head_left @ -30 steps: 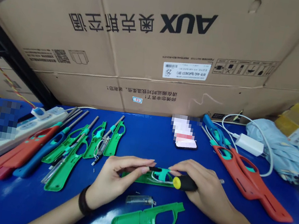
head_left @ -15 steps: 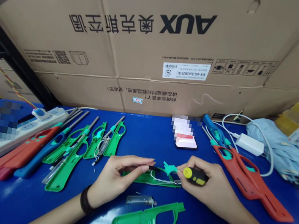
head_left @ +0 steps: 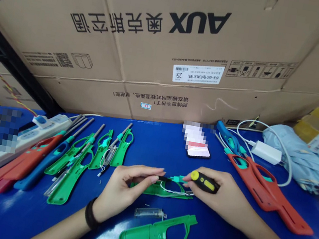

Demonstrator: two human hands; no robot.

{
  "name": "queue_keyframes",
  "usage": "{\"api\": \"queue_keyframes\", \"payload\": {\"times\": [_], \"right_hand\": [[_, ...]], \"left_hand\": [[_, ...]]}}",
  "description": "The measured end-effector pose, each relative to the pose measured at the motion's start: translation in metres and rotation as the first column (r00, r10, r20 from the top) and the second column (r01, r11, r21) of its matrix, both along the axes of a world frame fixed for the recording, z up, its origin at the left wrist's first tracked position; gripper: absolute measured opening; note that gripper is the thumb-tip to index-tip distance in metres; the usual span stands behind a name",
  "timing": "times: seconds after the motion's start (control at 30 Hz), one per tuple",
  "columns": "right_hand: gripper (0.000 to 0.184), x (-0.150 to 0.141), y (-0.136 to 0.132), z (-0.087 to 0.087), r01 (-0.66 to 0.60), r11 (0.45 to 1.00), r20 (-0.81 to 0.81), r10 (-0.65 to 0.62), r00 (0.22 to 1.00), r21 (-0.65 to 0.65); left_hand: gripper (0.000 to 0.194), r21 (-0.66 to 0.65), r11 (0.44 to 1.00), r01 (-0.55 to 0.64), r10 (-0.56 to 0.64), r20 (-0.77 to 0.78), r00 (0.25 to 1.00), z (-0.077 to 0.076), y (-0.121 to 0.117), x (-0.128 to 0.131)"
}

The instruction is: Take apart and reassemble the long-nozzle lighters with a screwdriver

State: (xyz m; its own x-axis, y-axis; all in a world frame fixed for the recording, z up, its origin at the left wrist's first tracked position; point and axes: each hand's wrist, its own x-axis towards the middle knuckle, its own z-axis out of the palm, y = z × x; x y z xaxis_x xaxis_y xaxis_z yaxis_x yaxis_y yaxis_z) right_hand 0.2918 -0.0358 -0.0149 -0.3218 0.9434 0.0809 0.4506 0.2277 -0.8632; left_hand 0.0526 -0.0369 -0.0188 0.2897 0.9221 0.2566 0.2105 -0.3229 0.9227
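Left hand (head_left: 125, 191): grip closed, thumb and fingertips pinching a slim black part (head_left: 164, 179) over a green shell half (head_left: 150, 188) that lies on the blue bench (head_left: 87, 230). A dark band (head_left: 91, 213) is worn on the left wrist.

Right hand (head_left: 216, 193): grip closed at the fingertips on a teal piece (head_left: 178, 179), above the right portion of the same shell half. The hand also retains a black and yellow handle (head_left: 205, 182) between fingers and palm; its working end cannot be made out. A white wire (head_left: 169, 190) runs along the shell half between the hands.

Nearer the person, a clear tank (head_left: 148, 212) lies on its side, with a second green shell half (head_left: 143, 238) just beyond it towards the bench's near edge, inner face up.

To the left, opened green lighters (head_left: 72, 166) with exposed metal tubes lie near a blue lighter (head_left: 54, 154), orange lighters (head_left: 30, 150) and a white power strip (head_left: 25, 135). A phone (head_left: 198, 152) lies face up beyond the hands. To the right are red-orange lighters (head_left: 261, 187), a white charger (head_left: 266, 153) and a pale blue bag (head_left: 289, 152). A large printed carton (head_left: 156, 65) stands behind.
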Motion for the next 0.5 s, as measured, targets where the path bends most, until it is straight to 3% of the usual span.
{"api": "queue_keyframes", "payload": {"times": [0.37,0.5], "right_hand": [[0.021,-0.003,-0.001,0.003,0.098,0.990,0.002,-0.099,0.995,-0.102],[0.028,-0.002,-0.001,0.010,0.078,0.970,-0.020,-0.085,0.996,-0.230]], "left_hand": [[0.019,-0.025,1.000,-0.006,0.006,-0.008,1.000,-0.002,0.000,0.001],[0.018,-0.078,0.997,-0.029,0.031,0.028,0.999,0.001,0.000,0.002]]}}
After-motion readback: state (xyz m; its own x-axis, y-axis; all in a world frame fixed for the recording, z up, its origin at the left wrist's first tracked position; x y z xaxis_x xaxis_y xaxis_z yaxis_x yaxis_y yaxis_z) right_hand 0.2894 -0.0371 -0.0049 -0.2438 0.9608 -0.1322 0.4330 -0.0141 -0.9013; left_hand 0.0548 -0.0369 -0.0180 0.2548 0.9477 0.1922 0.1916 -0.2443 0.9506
